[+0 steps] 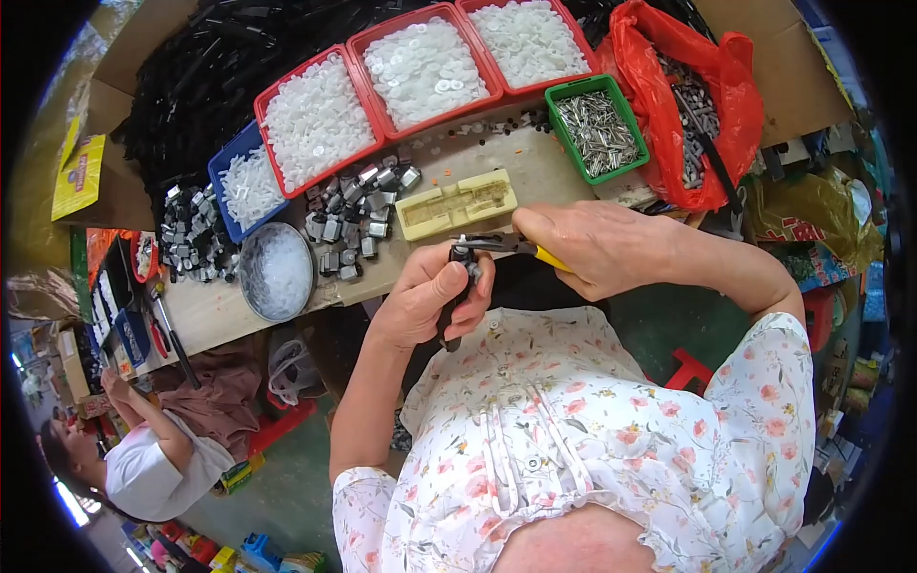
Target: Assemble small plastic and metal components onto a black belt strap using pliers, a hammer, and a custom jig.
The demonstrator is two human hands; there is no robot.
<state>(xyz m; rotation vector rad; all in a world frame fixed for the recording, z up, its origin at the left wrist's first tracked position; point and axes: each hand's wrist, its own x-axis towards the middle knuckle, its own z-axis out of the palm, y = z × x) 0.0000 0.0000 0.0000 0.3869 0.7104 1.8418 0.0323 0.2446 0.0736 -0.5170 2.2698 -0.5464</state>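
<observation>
blue tray (pixel 227 164): at ten o'clock from the hands, well apart; white plastic bits inside
metal bowl (pixel 250 286): at nine o'clock from the left hand, on the bench edge; translucent white pieces inside
metal clips (pixel 355 215): loose heap at eleven o'clock, between bowl and cream block
left hand (pixel 427 296): clenched on a small black part (pixel 462 258); thumb and fingers wrapped round it, top end poking out at twelve o'clock; nearer of the two hands to the part
small black part: upright, long axis running twelve to six; dark, slim, a metal bit at the top; held over the bench's near edge, touching the plier tips
cream block (pixel 457 203): just beyond the hands at twelve o'clock, long axis nine to three, recesses on top
pliers (pixel 506 245): long axis nine to three; tips at nine o'clock meeting the part; yellow handle vanishing into the palm
right hand (pixel 587 246): grasping the pliers, closed round the handles; at three o'clock from the part
green tray (pixel 597 129): at one o'clock, well apart; thin metal pins inside
</observation>
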